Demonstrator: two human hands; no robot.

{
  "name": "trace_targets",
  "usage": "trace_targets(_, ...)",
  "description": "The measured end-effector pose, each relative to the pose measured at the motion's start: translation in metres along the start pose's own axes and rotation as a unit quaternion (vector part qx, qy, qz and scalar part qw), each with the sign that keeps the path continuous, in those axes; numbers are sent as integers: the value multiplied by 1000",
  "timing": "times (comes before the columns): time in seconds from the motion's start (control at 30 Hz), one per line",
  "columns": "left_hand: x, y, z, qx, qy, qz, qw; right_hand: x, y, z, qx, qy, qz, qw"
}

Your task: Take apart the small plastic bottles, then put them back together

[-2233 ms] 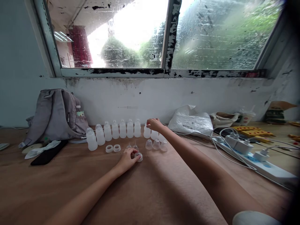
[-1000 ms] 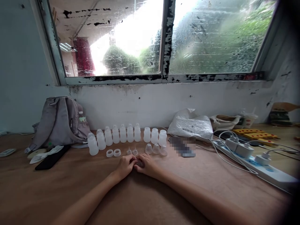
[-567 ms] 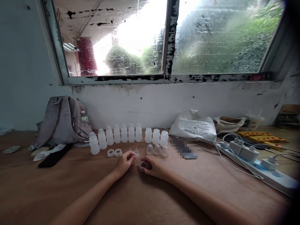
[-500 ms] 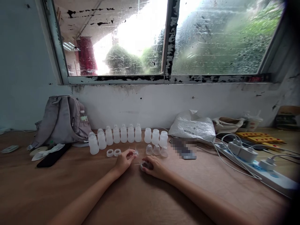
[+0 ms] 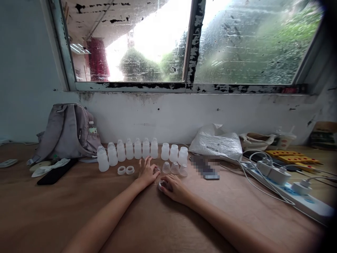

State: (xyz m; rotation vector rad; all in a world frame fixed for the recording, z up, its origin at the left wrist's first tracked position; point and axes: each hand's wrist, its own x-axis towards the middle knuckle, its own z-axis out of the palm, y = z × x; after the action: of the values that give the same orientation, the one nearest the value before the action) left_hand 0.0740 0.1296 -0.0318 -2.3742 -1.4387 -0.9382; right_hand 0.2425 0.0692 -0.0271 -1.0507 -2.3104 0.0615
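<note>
My left hand (image 5: 147,174) is above the table with its thumb and forefinger pinched at a small clear bottle nipple (image 5: 157,169). Its other fingers are spread out, pointing at the bottles. Just right of it, my right hand (image 5: 174,188) rests low on the table, its fingers curled round a translucent screw ring (image 5: 160,185), partly hidden. Two more screw rings (image 5: 130,170) lie to the left of my left hand. Three clear domed caps (image 5: 174,168) stand behind my right hand. Farther back, three open-necked baby bottles (image 5: 173,153) stand beside several capped baby bottles (image 5: 137,149).
A grey backpack (image 5: 67,133) leans on the wall at left, with a black phone (image 5: 56,172) in front. At right are a silver bag (image 5: 216,142), a pixelated item (image 5: 205,168), a power strip (image 5: 313,203) with cables, and yellow trays (image 5: 292,156).
My left hand has moved slightly right and forward with the nipple, toward my right hand, and its outer fingers have spread. My right hand stays nearly still on the ring.
</note>
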Motion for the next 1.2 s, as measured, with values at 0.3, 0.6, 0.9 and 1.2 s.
trace_targets(0.3,2,3,-3,-7,27,13,1000,0,-1,0,-31,3,1,1000)
trace_targets(0.6,-40,8,-53,-79,-66,207,973,3,5,2,-46,-6,18,999)
trace_targets(0.9,-64,-90,-72,41,-74,49,995,18,-16,3,-69,11,-88,994)
trace_targets(1.2,-72,-105,-67,36,-95,7,995,115,-56,32,-153,57,-3,987)
